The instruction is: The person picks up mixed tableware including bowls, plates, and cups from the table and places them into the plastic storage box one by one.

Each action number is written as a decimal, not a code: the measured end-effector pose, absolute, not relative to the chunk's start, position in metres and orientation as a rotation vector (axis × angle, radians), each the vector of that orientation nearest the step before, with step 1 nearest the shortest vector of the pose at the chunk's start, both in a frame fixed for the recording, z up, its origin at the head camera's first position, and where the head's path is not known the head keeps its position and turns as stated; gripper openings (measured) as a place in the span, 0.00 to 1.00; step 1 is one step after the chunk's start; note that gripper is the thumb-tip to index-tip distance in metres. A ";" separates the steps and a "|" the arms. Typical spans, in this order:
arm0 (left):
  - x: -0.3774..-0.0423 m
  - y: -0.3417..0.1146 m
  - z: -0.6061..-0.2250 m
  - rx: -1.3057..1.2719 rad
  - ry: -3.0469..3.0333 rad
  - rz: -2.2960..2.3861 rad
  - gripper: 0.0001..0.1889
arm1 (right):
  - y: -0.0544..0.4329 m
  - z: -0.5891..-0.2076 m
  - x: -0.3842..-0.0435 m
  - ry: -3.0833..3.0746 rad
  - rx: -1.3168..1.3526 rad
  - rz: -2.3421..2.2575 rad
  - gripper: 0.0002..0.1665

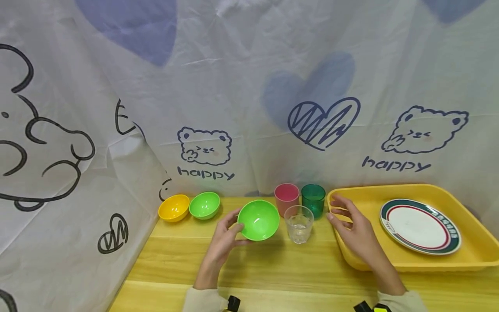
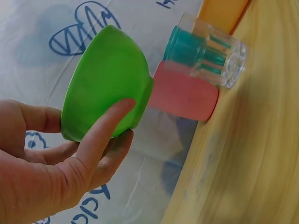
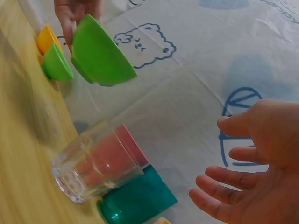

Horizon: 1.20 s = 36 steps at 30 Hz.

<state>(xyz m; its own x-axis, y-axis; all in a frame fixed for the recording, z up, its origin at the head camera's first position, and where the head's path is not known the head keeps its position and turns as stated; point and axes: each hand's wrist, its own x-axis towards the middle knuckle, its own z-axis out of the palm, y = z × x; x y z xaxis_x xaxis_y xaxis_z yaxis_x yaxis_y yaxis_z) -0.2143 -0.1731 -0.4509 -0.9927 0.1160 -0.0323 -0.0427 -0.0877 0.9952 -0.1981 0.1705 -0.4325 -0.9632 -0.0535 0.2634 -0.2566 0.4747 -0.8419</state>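
Observation:
A green bowl (image 1: 259,220) is held above the table by my left hand (image 1: 225,234), tilted so its inside faces the head camera. In the left wrist view the fingers and thumb grip the bowl (image 2: 110,79) near its base and side. My right hand (image 1: 356,234) hovers at the left edge of the yellow tray with its fingers spread and nothing in them. Between the hands stand a clear glass (image 1: 299,225), a pink cup (image 1: 286,199) and a teal cup (image 1: 313,200); the glass is nearest to me.
At the back left a second green bowl (image 1: 204,206) sits beside an orange bowl (image 1: 174,208). The yellow tray (image 1: 362,195) on the right holds a white plate (image 1: 420,226) with a green and red rim. A printed cloth (image 1: 249,86) hangs behind the wooden table (image 1: 273,273).

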 end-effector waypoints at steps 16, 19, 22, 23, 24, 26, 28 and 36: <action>-0.212 -0.153 -0.460 0.171 2.006 2.149 0.28 | 0.142 -0.445 -0.193 -2.450 0.461 1.560 0.31; -0.211 -0.151 -0.461 0.199 2.005 2.134 0.27 | 0.138 -0.445 -0.191 -2.454 0.470 1.581 0.31; -0.211 -0.149 -0.461 0.220 2.000 2.125 0.27 | 0.133 -0.446 -0.191 -2.476 0.474 1.594 0.31; -0.210 -0.148 -0.461 0.225 1.998 2.124 0.27 | 0.131 -0.447 -0.191 -2.475 0.485 1.596 0.31; -0.210 -0.147 -0.461 0.230 2.001 2.119 0.27 | 0.130 -0.448 -0.191 -2.478 0.492 1.599 0.31; -0.210 -0.145 -0.461 0.234 2.005 2.110 0.26 | 0.127 -0.450 -0.191 -2.482 0.504 1.607 0.32; -0.210 -0.144 -0.461 0.241 2.013 2.094 0.26 | 0.123 -0.451 -0.191 -2.486 0.518 1.621 0.32; -0.207 -0.139 -0.461 0.253 2.029 2.030 0.26 | 0.111 -0.456 -0.188 -2.478 0.530 1.658 0.32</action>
<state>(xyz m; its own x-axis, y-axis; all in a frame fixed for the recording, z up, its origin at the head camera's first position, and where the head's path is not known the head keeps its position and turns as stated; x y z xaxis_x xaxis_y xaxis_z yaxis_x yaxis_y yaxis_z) -0.2075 -0.1391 -0.4614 -0.9511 0.3029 -0.0599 -0.0600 0.0088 0.9982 -0.1884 0.1114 -0.4557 -0.9325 -0.2231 0.2838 -0.3475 0.3412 -0.8734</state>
